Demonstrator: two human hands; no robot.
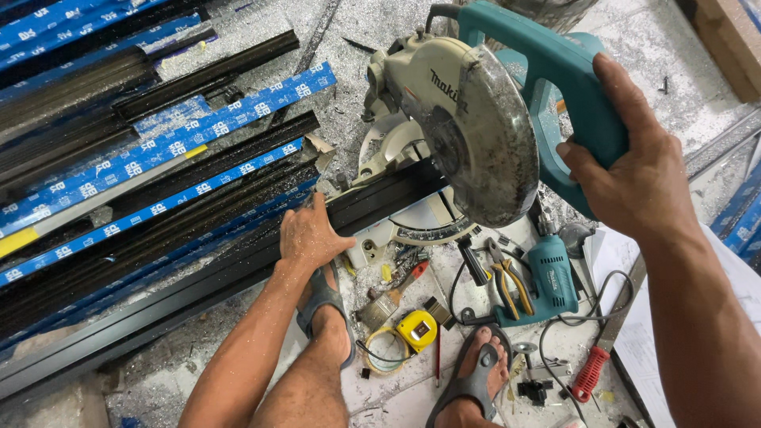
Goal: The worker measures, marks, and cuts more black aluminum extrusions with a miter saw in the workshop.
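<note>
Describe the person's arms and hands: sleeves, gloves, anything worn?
Both arms are bare to the frame edge: no sleeves in view. The left hand and right hand have no gloves, and no rings, watch or wristband show. Fine pale flecks, like the shavings on the floor, dot the left forearm. The right forearm looks cleaner.

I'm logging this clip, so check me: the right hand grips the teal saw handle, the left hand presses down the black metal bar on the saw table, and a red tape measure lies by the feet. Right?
Nearly. The head view shows the right hand on the saw handle and the left hand on the black bar, but the tape measure is yellow, not red.
</note>
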